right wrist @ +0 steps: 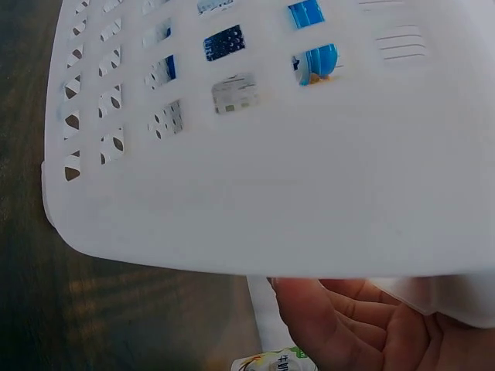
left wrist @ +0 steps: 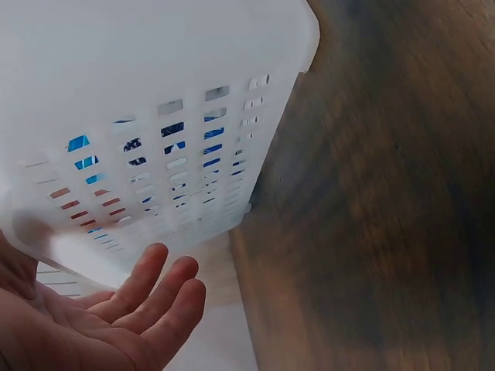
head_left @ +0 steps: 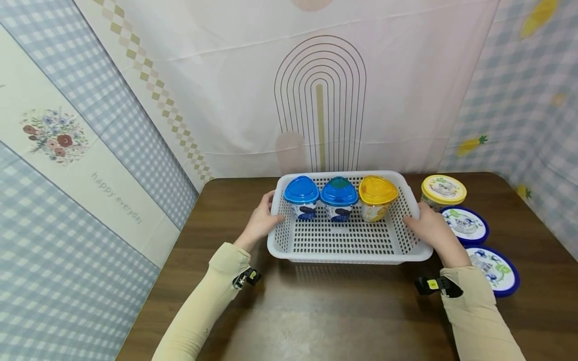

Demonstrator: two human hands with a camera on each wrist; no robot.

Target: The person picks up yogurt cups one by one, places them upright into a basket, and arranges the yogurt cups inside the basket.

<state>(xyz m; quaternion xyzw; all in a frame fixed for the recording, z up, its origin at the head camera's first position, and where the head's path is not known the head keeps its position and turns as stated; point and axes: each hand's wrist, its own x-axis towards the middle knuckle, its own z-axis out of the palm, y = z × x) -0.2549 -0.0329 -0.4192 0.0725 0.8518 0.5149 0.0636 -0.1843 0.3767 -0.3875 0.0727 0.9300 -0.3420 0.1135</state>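
A white perforated plastic basket (head_left: pixel 352 257) stands level in front of the person. My left hand (head_left: pixel 260 220) grips its left end, thumb over the rim; in the left wrist view that hand's fingers (left wrist: pixel 174 309) spread outside the wall. The opposite end is held by my right hand (head_left: pixel 431 226), its thumb also over the rim. Along the basket's back wall are two blue-lidded cups, one at the left (head_left: pixel 301 193) and one in the middle (head_left: pixel 339 195), and a yellow-lidded cup (head_left: pixel 378 193). Whether the basket's bottom touches the table I cannot tell.
Right of the basket, on the brown wooden table (head_left: pixel 316 321), are a yellow-lidded round tub (head_left: pixel 443 188) and two dark-blue-rimmed round ones, one behind (head_left: pixel 465 224) and one in front (head_left: pixel 493 269). The right forearm passes close beside them. A patterned cloth (head_left: pixel 244 100) hangs behind the table.
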